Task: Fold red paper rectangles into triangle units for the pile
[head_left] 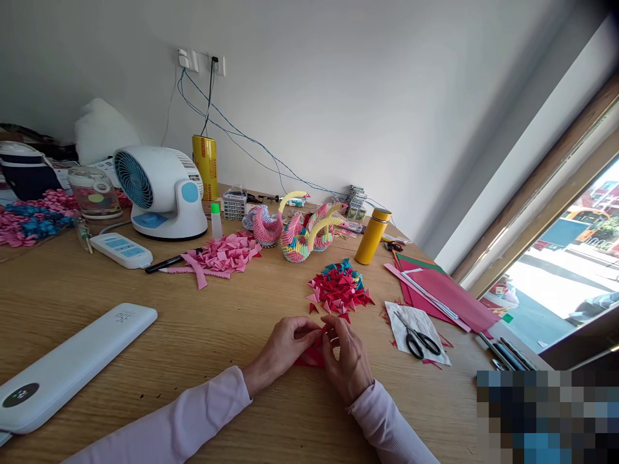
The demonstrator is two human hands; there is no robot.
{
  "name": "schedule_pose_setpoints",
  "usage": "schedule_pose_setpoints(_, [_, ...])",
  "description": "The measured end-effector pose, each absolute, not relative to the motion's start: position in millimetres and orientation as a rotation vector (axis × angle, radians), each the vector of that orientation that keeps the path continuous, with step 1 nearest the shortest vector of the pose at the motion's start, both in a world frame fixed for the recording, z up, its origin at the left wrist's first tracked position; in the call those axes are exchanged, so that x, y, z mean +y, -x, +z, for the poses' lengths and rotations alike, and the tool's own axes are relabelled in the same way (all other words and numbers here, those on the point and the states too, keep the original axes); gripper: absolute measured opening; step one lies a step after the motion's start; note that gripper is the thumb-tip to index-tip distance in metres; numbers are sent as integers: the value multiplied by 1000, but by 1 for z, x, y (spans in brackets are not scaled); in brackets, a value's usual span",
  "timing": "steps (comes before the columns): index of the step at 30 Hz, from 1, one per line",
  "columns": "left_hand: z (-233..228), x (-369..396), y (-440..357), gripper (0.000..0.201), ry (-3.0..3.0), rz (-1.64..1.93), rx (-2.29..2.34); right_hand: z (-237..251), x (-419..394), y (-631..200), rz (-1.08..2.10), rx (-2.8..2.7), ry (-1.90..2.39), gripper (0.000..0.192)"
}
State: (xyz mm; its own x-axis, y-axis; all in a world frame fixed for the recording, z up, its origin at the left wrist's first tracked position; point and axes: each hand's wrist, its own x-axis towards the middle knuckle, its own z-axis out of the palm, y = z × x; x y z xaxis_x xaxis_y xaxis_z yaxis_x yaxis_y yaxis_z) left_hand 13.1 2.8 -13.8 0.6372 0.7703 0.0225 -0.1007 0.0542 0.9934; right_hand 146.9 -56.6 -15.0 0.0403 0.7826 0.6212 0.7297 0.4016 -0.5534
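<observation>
My left hand [285,345] and my right hand [347,356] meet near the front of the table, fingertips pinched on a small piece of red paper. Most of that piece is hidden by the fingers. Beneath my hands, more red paper [312,356] lies on the wood. Just beyond is a pile of folded red paper triangles [338,287], with teal ones at its back. To the right, black-handled scissors [416,338] rest on a white cloth or tissue [438,322], with red paper scraps around it.
Pink folded pieces [229,253], paper swans [297,241] and a yellow flask [373,237] stand farther back. On the left are a white fan [167,187], a remote-like power strip [122,249] and a long white device [91,361]. Red paper sheets [445,293] lie at right.
</observation>
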Motion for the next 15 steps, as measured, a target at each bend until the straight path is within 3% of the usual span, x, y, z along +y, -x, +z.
schedule_pose_setpoints(15, [-7, 1, -15, 13, -1802, 920, 773, -19, -54, -143, 170, -1628, 1376, 53])
